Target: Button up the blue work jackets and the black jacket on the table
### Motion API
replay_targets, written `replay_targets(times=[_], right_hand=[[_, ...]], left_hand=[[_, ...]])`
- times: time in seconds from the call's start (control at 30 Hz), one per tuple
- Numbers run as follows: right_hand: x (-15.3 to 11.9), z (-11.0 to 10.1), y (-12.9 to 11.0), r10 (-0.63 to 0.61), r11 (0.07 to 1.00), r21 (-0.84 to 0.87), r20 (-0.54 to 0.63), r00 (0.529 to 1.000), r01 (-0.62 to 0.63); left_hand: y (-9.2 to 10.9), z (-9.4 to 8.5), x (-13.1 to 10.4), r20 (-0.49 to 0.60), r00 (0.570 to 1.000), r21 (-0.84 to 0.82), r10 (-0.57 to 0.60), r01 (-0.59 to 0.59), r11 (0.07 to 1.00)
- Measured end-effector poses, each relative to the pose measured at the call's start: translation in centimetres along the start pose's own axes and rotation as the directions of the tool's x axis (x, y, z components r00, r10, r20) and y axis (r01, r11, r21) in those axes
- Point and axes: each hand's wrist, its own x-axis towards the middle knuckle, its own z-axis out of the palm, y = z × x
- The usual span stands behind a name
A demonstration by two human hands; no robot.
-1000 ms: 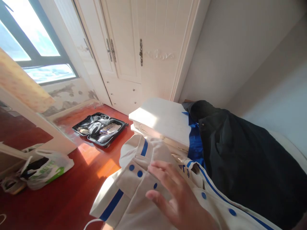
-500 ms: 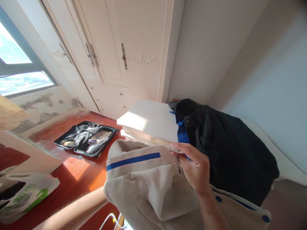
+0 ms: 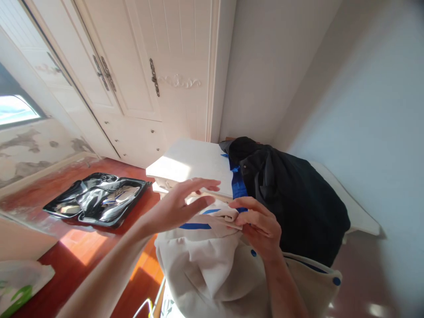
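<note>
A beige jacket (image 3: pixel 212 265) with blue stripes and blue snap buttons hangs bunched in front of me. My right hand (image 3: pixel 260 225) pinches a folded edge of it between thumb and fingers. Just left of that edge, my left hand (image 3: pixel 185 203) hovers over the striped part, fingers and thumb apart, holding nothing. Behind my right hand, a black jacket (image 3: pixel 294 203) with a blue lining (image 3: pixel 238 183) is draped over the headboard end of white furniture. The lower part of the beige jacket runs out of view.
An open black suitcase (image 3: pixel 114 212) with things inside lies on the red wooden floor. A white cabinet (image 3: pixel 185 161) stands before the wardrobe (image 3: pixel 132 57). A plastic bag (image 3: pixel 24 282) sits at lower left, and a wall (image 3: pixel 374 110) bounds the right.
My left hand has come out from behind the beige jacket and now shows above it, open. The jacket's striped edge has folded in toward my right hand. The view has shifted right.
</note>
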Motion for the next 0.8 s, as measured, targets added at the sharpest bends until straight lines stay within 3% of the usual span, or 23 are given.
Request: replay_targets(times=[0.13, 0.2, 0.27, 0.37, 0.47, 0.63, 0.8], right_hand=[[0.1, -0.2, -0.2, -0.029, 0.998, -0.051, -0.100, 0.995, 0.024], [0.3, -0.3, -0.3, -0.011, 0.999, -0.033, -0.111, 0.994, 0.008], [0.4, -0.3, -0.3, 0.007, 1.000, -0.015, -0.132, 0.991, -0.009], [0.5, 0.0, -0.2, 0.042, 0.998, -0.048, -0.158, 0.986, -0.050], [0.6, 0.4, -0.3, 0.062, 0.992, -0.101, -0.140, 0.988, -0.077], [1.0, 0.3, -1.2, -0.004, 0.988, -0.154, -0.019, 1.000, 0.001], [1.3, 0.0, -1.6, -0.066, 0.978, -0.193, 0.086, 0.994, 0.081]], left_hand=[[-2.8, 3.3, 2.9, 0.288, 0.953, -0.253, 0.096, -0.021, 0.967], [-3.3, 4.3, 3.0, 0.324, 0.938, -0.335, 0.124, -0.009, 0.942], [-3.1, 4.8, 2.9, 0.269, 0.956, -0.335, 0.119, -0.023, 0.942], [-2.6, 5.1, 2.6, 0.134, 0.991, -0.242, 0.019, 0.015, 0.970], [-2.4, 5.5, 2.4, 0.018, 0.998, -0.178, -0.065, 0.067, 0.982], [-1.9, 5.8, 1.9, -0.051, 0.984, -0.070, -0.173, 0.170, 0.983], [-2.2, 6.0, 1.9, -0.036, 0.966, -0.027, -0.258, 0.257, 0.966]])
